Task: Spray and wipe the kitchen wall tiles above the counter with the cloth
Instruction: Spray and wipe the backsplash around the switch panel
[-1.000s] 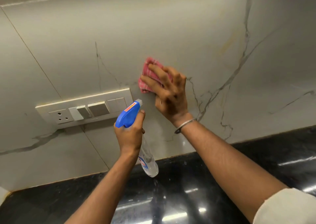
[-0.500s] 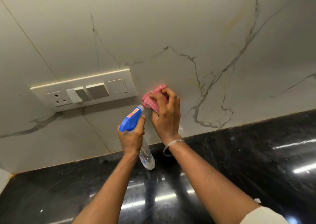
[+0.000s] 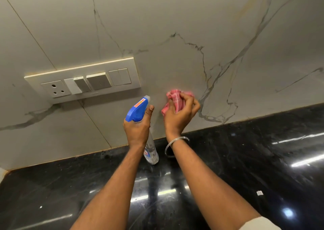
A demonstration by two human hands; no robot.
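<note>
Crumpled pink striped cloth [image 3: 172, 99]

a cream switch plate [image 3: 82, 82] sits at ten o'clock: socket [image 3: 55, 88] leftmost, switches [image 3: 99, 81] to its right. a small white scrap [image 3: 259, 193] lies at four o'clock.

- Wall tiles [image 3: 175, 19]: pale grey-beige, dark grey marble veins; faint yellowish streak, upper right of frame.
- Cloth [image 3: 172, 100]: pink-red, paler stripes.
- Spray bottle [image 3: 136, 114]: blue head, orange-red label; clear body.
- Counter [image 3: 245, 159]: glossy black, faint grey mottling, white glare streaks.
- Switch plate [image 3: 82, 71]: cream, grey-beige rockers.
- Bangle [image 3: 181, 138]: silver.
- Sleeve [image 3: 259, 224], lower right: off-white.
</note>
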